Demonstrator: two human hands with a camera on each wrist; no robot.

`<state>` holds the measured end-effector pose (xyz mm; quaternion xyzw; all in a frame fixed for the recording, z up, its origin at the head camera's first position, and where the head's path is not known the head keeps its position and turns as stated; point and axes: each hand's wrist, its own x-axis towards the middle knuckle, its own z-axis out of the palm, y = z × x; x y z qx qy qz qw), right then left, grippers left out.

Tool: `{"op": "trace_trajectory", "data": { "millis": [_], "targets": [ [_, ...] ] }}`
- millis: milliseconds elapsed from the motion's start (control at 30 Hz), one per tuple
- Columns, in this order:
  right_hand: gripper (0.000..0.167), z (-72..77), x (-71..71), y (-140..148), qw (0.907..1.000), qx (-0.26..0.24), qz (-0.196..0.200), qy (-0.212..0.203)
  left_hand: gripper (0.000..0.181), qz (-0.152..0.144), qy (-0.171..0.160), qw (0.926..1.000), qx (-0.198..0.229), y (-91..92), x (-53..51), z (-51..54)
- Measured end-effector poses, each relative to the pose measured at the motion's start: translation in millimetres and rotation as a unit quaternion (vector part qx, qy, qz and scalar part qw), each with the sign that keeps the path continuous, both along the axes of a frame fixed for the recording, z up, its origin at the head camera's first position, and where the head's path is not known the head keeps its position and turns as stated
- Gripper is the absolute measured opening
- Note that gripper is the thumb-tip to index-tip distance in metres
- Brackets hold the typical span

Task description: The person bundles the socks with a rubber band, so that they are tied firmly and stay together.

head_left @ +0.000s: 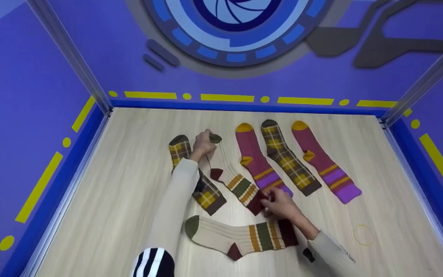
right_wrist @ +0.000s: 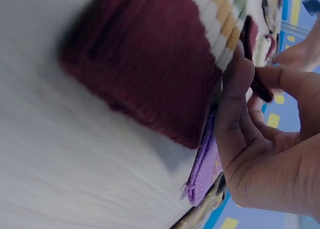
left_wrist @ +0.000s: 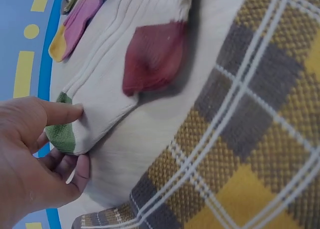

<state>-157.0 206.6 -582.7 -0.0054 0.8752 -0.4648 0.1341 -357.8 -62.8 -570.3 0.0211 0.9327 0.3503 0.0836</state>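
Observation:
A cream sock [head_left: 225, 163] with an olive toe, maroon heel, striped band and maroon cuff lies slantwise between the hands. My left hand [head_left: 203, 145] pinches its toe, thumb on top and fingers at the underside, as the left wrist view shows. At the other end, my right hand [head_left: 281, 203] pinches the maroon cuff [right_wrist: 261, 89] between thumb and fingers. A matching cream sock [head_left: 221, 232] lies crosswise nearer the body, its cuff [right_wrist: 140, 64] just below my right hand. Under my left forearm, a brown-and-yellow plaid sock [head_left: 210, 196] is partly hidden.
Right of the held sock lie a maroon-and-purple sock [head_left: 254, 148], another plaid sock [head_left: 288, 159] and a second maroon-and-purple sock [head_left: 321, 161]. A thin yellow ring [head_left: 363, 235] rests on the wooden tabletop [head_left: 110, 200] at the right. Blue walls [head_left: 221, 86] enclose the back and sides.

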Motion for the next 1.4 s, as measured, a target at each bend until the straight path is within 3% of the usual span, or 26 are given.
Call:
{"op": "trace_trajectory", "data": {
  "millis": [133,233,433,600,733,867,1100,1400],
  "targets": [
    [0.014,2.5,0.3,2,0.9930,-0.103,-0.020,-0.055,0.045,-0.020,-0.017,0.9996,0.008,-6.9,2.5,5.7],
    [0.017,3.0,1.5,4,0.9843,-0.148,-0.036,-0.089,0.042,-0.030,-0.024,0.9990,0.021,-12.6,5.1,8.0],
    [0.029,-2.2,3.0,5,0.9848,-0.148,-0.033,-0.085,0.033,-0.028,-0.025,0.9978,0.055,-25.8,14.0,5.3],
    [0.051,-6.6,3.0,4,0.9939,-0.096,0.002,-0.054,0.028,-0.020,-0.014,0.9980,0.058,-31.3,20.1,5.7],
    [0.050,-5.7,2.9,6,0.9986,-0.046,-0.008,-0.024,0.027,-0.031,-0.013,0.9981,0.052,-28.7,20.4,8.2],
    [0.042,-2.5,2.6,8,0.9992,-0.035,-0.017,0.003,0.026,-0.027,-0.001,0.9989,0.038,-27.6,19.5,8.2],
    [0.033,0.2,8.5,9,0.9950,-0.095,-0.032,0.003,0.024,-0.022,0.014,0.9991,0.034,-26.3,23.5,6.9],
    [0.050,-0.7,14.6,16,0.9759,-0.193,-0.091,-0.047,0.021,-0.012,0.045,0.9979,0.045,-27.0,26.9,2.5]
  ]
}}
